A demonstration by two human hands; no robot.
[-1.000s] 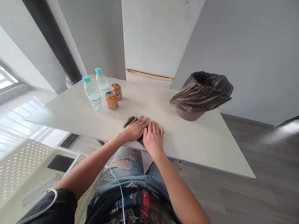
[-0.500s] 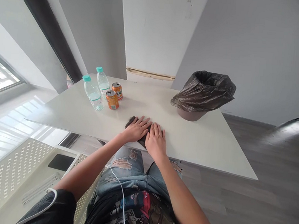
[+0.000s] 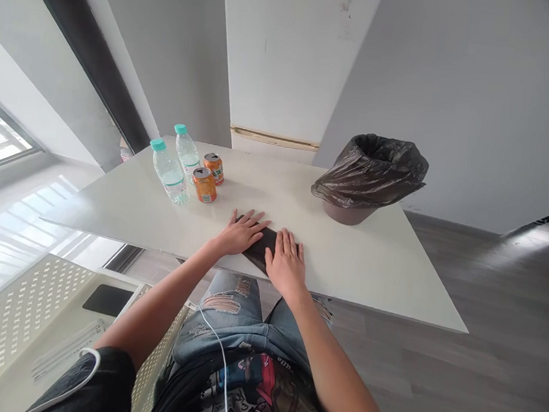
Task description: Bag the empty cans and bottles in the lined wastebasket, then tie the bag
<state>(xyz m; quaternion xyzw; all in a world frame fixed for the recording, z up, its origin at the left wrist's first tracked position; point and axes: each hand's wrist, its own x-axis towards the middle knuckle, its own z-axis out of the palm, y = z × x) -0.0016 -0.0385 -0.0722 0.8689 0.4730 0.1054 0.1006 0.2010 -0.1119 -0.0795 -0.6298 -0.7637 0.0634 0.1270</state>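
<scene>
Both my hands lie flat on a dark folded plastic bag [image 3: 261, 246] near the front edge of the white table [image 3: 376, 261]. My left hand [image 3: 241, 232] presses its left part with fingers stretched out. My right hand [image 3: 287, 263] rests on its right part, fingers also extended. A strip of the bag shows between the two hands; the rest is hidden under them.
Two water bottles with teal caps [image 3: 168, 171] [image 3: 186, 150] and two orange cans [image 3: 205, 184] [image 3: 215, 167] stand at the table's far left. A bin lined with a dark bag [image 3: 369, 176] sits at the far right. A perforated white rack [image 3: 14, 330] is at lower left.
My hands have slid slightly apart on the bag, so more of its dark surface shows between them. The view shifted a little.
</scene>
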